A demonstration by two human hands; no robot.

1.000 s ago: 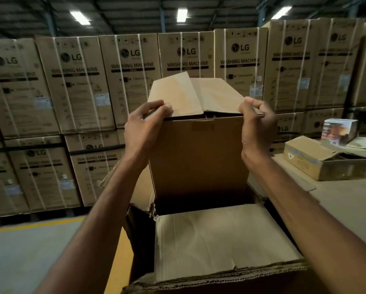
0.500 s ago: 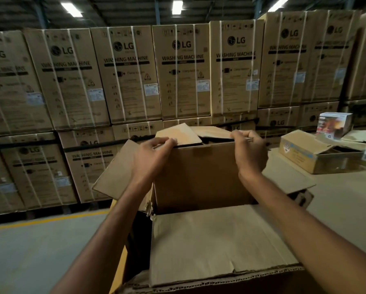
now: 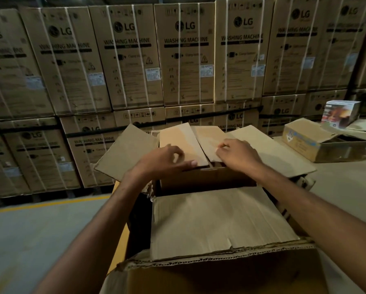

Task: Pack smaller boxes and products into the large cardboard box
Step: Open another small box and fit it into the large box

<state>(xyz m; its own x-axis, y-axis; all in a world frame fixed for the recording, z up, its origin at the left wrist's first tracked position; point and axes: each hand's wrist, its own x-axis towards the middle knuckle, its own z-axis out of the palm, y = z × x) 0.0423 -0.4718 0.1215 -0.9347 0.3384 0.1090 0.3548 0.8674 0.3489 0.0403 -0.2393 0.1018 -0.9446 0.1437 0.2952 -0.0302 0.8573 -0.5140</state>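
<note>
Now the small box (image 3: 205, 178) sits at the far side inside the large box (image 3: 218, 221), the left hand (image 3: 163, 160) and right hand (image 3: 238, 154) with fingers curled on its flaps, so we should press down evenly.

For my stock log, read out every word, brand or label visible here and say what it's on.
"LG": on the stacked cartons behind.
"WASHING MACHINE": same cartons, under the logo.
White stickers on those cartons: too small to read.
Blue print on the open box at right: blurred.
Colourful small box behind it: unreadable.
</note>
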